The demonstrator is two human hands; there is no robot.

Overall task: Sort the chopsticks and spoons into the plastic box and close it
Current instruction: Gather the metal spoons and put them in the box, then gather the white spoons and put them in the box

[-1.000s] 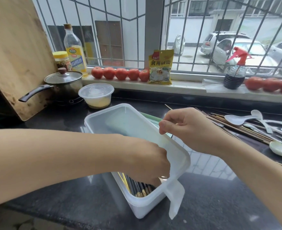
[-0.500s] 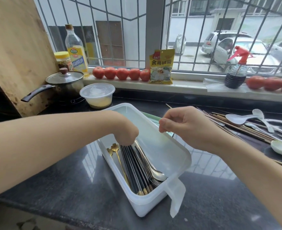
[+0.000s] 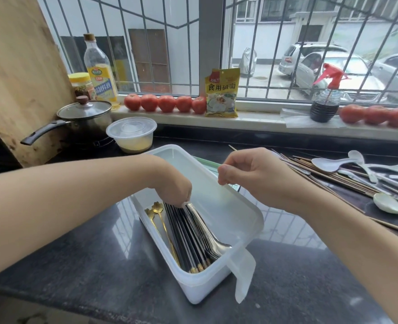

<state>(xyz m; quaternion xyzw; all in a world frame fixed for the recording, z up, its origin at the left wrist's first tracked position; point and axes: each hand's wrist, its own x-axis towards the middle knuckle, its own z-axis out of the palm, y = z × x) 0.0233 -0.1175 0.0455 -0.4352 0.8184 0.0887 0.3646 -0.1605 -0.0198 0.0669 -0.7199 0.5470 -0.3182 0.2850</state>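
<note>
From the head camera we see the plastic box (image 3: 202, 286) on the dark counter (image 3: 88, 265), at about six o'clock from the soda packet (image 3: 222, 92). Our right hand (image 3: 251, 176) pinches the raised lid (image 3: 216, 204) by its upper edge. Our left hand (image 3: 174, 185) reaches into the box, fingers curled on the top ends of the silver spoons (image 3: 207, 232). Black chopsticks (image 3: 184, 239) and gold spoons (image 3: 160, 220) lie beside them. At three o'clock, wooden chopsticks (image 3: 333, 181) and white spoons (image 3: 329, 163) lie loose.
</note>
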